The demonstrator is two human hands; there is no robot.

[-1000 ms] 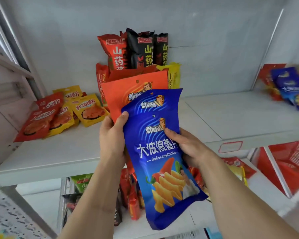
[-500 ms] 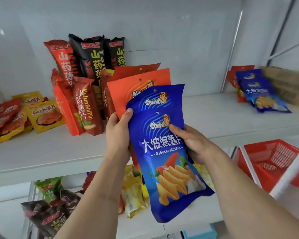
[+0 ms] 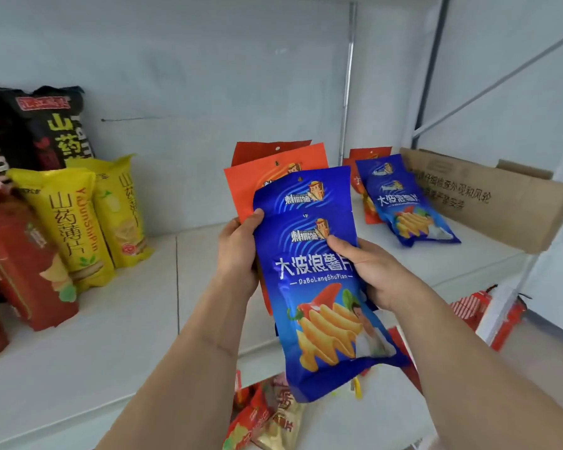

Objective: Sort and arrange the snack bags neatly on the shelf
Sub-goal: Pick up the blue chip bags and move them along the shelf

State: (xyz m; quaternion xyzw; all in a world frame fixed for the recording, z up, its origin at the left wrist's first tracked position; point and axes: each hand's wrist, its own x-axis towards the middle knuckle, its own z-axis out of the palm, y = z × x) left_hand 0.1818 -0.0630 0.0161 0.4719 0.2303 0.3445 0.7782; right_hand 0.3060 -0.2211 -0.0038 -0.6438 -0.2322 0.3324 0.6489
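Before a white shelf (image 3: 117,326), both hands, left (image 3: 238,251) and right (image 3: 368,271), grip a fanned stack of blue and orange chip bags (image 3: 319,287) in midair; judging by matching bags (image 3: 407,206) lying further right, placing alongside them likely comes next.
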